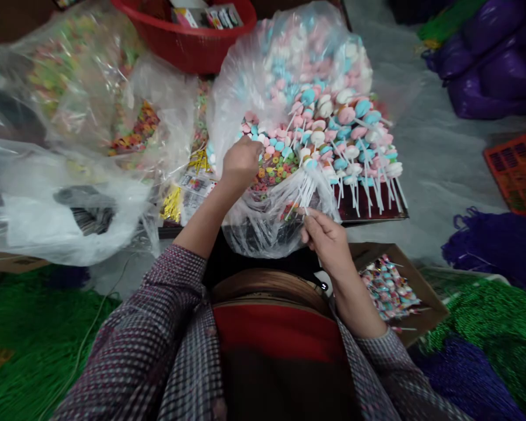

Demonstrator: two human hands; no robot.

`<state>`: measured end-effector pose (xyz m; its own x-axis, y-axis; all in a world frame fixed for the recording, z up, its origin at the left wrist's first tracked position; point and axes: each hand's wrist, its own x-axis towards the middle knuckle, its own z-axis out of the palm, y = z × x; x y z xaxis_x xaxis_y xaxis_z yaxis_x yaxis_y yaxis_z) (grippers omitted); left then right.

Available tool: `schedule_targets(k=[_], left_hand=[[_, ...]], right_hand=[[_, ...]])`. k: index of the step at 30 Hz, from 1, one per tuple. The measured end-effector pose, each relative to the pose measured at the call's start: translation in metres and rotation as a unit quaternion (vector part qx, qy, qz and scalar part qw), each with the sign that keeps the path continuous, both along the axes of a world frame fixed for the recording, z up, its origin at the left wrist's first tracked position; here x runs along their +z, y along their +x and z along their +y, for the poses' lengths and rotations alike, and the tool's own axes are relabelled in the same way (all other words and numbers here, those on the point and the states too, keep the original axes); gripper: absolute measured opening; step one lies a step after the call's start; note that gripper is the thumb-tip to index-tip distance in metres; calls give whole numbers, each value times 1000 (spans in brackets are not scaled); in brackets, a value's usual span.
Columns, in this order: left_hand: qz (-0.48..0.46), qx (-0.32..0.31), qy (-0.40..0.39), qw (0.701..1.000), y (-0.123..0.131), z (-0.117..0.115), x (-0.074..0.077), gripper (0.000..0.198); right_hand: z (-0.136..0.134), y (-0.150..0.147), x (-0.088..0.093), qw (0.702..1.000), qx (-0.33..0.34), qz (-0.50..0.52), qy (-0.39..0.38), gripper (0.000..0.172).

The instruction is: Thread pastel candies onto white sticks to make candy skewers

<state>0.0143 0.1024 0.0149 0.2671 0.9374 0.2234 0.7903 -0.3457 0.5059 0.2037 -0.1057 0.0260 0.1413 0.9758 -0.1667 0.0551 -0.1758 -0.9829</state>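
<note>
My left hand (243, 156) is curled at the edge of a heap of pink, white and blue candies (272, 143) in a clear plastic bag (241, 88). Its fingertips are hidden, so what they pinch cannot be made out. Lower and to the right, my right hand (326, 234) has thumb and finger closed on a thin white stick (305, 210). Loose white sticks (307, 186) lie on the plastic just above it. Small ring-shaped candies (276, 172) in green, orange and red lie between the hands. Finished-looking lollipops (350, 140) with stacked candy heads are piled to the right.
Bags of coloured ring candies (65, 76) stand at left, near gold twist ties (172, 204). A red basin (188, 44) is at the back. Wrapped lollipops fill a cardboard box (432, 310) at lower right. An orange crate (517, 169) and green strands (486, 321) lie farther right.
</note>
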Motion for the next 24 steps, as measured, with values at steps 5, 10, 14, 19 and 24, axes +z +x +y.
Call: schedule_targets(k=[5,10,14,19,24], left_hand=[[159,27,-43,986,3,16,-13,25],[125,-20,22,992,-12,2,-21,25],[23,-3,24,999,-14,13,-15,16],[-75,41,-32,996,1,47,-14,17],[30,13,-52,998,10,64,-27,20]], right_hand=[[-2,2,-4,1000,-15,12,-9,40],[-7,8,-11,999,-25,27,-28,42],[-8,10,-14,998,-29,36,-31,41],[-6,6,-13,998,-30,36,-30,41],[-6,7,-13,998,-38,34,-28,43]])
